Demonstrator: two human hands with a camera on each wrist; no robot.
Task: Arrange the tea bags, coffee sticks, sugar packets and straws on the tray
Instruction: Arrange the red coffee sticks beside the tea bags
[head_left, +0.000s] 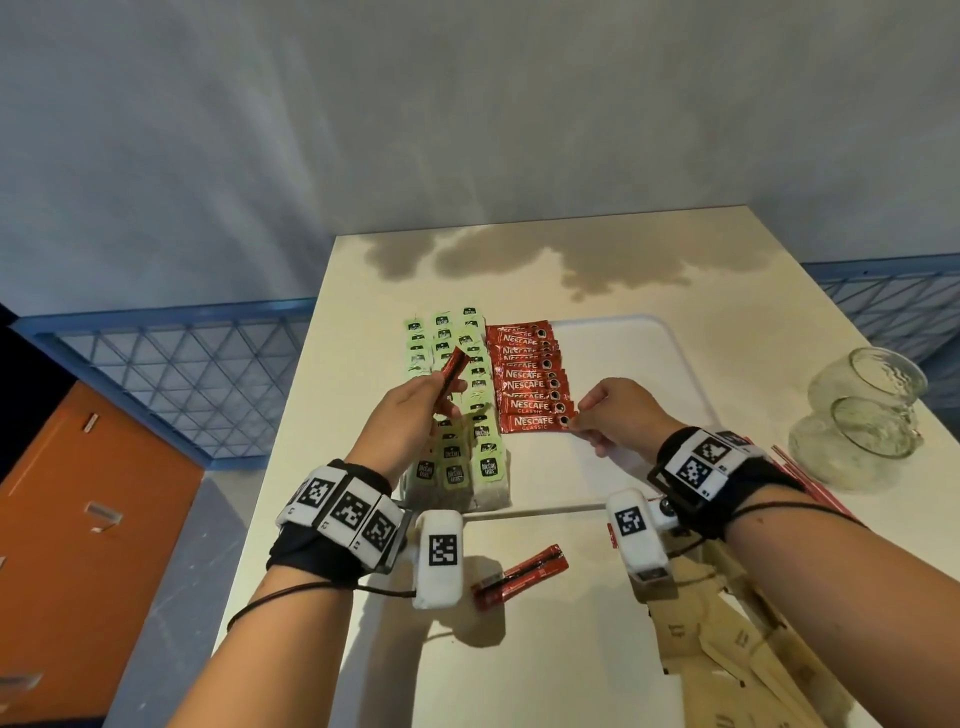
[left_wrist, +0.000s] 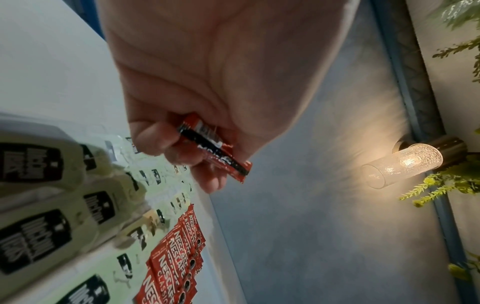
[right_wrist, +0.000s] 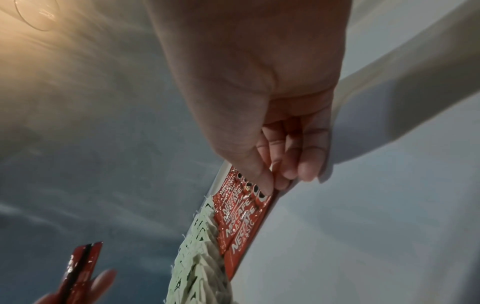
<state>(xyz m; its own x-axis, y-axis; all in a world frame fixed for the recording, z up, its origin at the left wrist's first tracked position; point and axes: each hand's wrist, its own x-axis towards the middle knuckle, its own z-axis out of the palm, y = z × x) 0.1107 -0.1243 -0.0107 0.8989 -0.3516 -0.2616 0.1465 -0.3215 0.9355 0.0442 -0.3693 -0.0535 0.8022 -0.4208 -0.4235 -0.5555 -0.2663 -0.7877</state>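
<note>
A white tray (head_left: 649, 332) lies on the table, with green tea bags (head_left: 457, 415) in rows along its left side. Beside them sits an overlapping column of red coffee sticks (head_left: 530, 379). My left hand (head_left: 415, 410) holds one red coffee stick (head_left: 451, 371) up above the tea bags; the left wrist view shows the stick (left_wrist: 215, 152) between thumb and fingers. My right hand (head_left: 613, 410) pinches the right end of the nearest coffee stick (head_left: 537, 422) of the column, thumb and fingertips (right_wrist: 267, 185) on it. Two more coffee sticks (head_left: 519, 574) lie on the table near me.
Two empty glass jars (head_left: 862, 415) stand at the table's right edge. Brown sugar packets (head_left: 727, 654) are heaped at the near right, red straws (head_left: 810, 483) partly hidden behind my right wrist. A blue lattice rail (head_left: 182, 374) and orange floor lie left.
</note>
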